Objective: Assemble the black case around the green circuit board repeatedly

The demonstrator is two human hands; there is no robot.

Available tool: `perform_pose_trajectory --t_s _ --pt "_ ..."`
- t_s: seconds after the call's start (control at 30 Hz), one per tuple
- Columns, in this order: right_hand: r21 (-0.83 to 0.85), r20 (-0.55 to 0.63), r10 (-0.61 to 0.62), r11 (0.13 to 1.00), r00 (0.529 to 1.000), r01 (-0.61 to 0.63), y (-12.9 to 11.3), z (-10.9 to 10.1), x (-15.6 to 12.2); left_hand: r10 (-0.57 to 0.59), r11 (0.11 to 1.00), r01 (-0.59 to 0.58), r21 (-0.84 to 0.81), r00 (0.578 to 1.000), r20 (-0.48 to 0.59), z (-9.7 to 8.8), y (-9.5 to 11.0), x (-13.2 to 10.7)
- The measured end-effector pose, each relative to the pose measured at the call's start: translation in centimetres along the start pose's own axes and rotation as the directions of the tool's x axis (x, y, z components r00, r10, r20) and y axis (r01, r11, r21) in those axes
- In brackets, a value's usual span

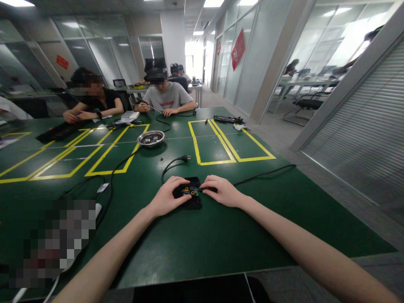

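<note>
In the head view, a black plastic casing [194, 205] lies opened on the green table in front of me. Inside it sits a small circuit board [189, 191] with coloured wires and copper-coloured rings. My left hand [168, 195] grips the casing from the left, thumb and fingers spread around the board. At the casing's right side, my right hand [224, 191] pinches the end of a black cable [265, 173], which trails off to the right. The exact tip between those fingers is too small to make out. Just beyond the casing lies a black power plug [185, 158] on a short cord.
A metal bowl [151, 138] with small metal parts stands farther back on the green table [176, 248]. Yellow tape [217, 162] marks rectangles. A black bundled object [227, 120] lies far right. A blurred-out item [59, 240] is near left. Two people [168, 94] work opposite.
</note>
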State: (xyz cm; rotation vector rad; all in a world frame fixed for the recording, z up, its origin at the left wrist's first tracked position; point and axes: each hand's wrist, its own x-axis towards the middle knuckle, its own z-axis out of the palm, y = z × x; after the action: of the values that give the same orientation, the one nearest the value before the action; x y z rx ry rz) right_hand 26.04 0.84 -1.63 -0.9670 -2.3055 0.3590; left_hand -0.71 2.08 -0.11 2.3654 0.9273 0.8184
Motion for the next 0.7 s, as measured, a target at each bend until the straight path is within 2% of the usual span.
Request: perform_pose_trajectory --t_s 0.1,0.23,0.33,0.43,0.53,0.63,0.7 --pt "0.0 0.0 0.011 1.0 1.0 -0.011 0.0 0.0 0.0 0.015 1.0 -0.014 0.021 0.999 -0.033 -0.5 0.1 -0.3" --pt "-0.006 -0.004 0.019 1.0 1.0 -0.019 0.2 0.1 0.0 0.02 0.998 -0.022 0.059 1.0 0.018 -1.8 -0.4 -0.8" --pt "-0.028 -0.012 0.017 0.999 1.0 -0.017 0.1 0.3 0.0 0.027 0.996 -0.028 0.089 1.0 0.01 -2.6 -0.9 -1.0" --pt "-0.059 -0.017 0.005 0.998 1.0 -0.006 -0.1 0.4 0.1 0.055 0.989 -0.063 0.132 0.996 0.063 -2.8 -1.2 -0.9" --pt "-0.085 -0.019 -0.007 0.996 1.0 0.005 -0.3 0.4 0.2 0.059 0.983 -0.07 0.168 0.996 0.073 -2.6 -1.2 -0.7" --pt "-0.09 -0.052 -0.016 0.996 0.999 0.011 -0.6 0.2 0.3 0.031 0.988 -0.041 0.151 0.997 0.069 -2.6 -0.8 -0.6" --pt "-0.068 -0.105 -0.038 0.997 0.994 0.031 -1.0 0.0 0.2 -0.022 0.996 0.017 0.093 0.999 0.049 -2.9 -0.3 -0.7"
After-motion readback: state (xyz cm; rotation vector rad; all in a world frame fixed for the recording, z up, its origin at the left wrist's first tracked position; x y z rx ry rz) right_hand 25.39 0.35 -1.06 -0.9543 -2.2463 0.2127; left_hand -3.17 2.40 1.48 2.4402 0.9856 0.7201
